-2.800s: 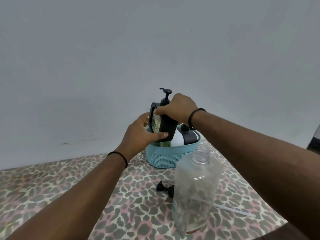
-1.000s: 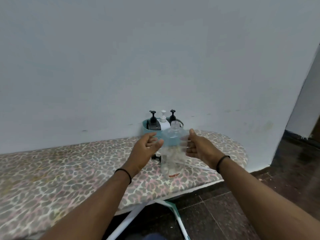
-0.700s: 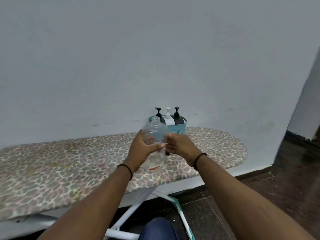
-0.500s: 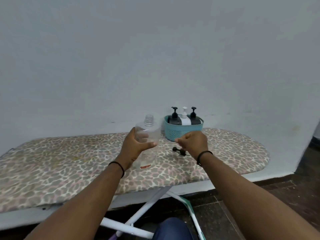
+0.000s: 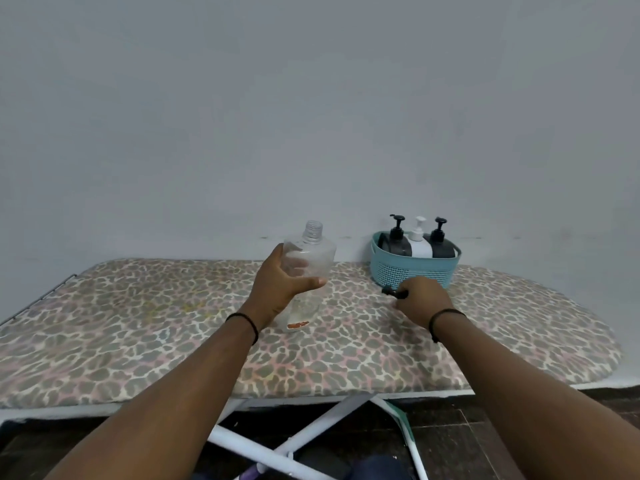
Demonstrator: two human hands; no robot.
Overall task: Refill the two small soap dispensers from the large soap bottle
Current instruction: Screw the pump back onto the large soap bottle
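Observation:
The large clear soap bottle (image 5: 313, 258) stands uncapped on the leopard-print ironing board (image 5: 138, 327); it looks nearly empty. My left hand (image 5: 282, 289) grips its body from the left. My right hand (image 5: 420, 299) rests on the board to the right and holds the black pump cap (image 5: 389, 291), whose nozzle sticks out to the left of my fingers. Behind it, a teal basket (image 5: 412, 271) holds two black dispensers (image 5: 396, 244) (image 5: 441, 245) and a white dispenser (image 5: 419, 244), all with their pumps on.
A plain grey wall rises right behind the board. The board's white crossed legs (image 5: 294, 445) stand on a dark tiled floor below its near edge. The board narrows to a rounded end at the right.
The view pulled back and shifted left. My left hand carried the clear bottle to the left, away from the basket. My right hand let go of the bottle and closed on the black pump cap.

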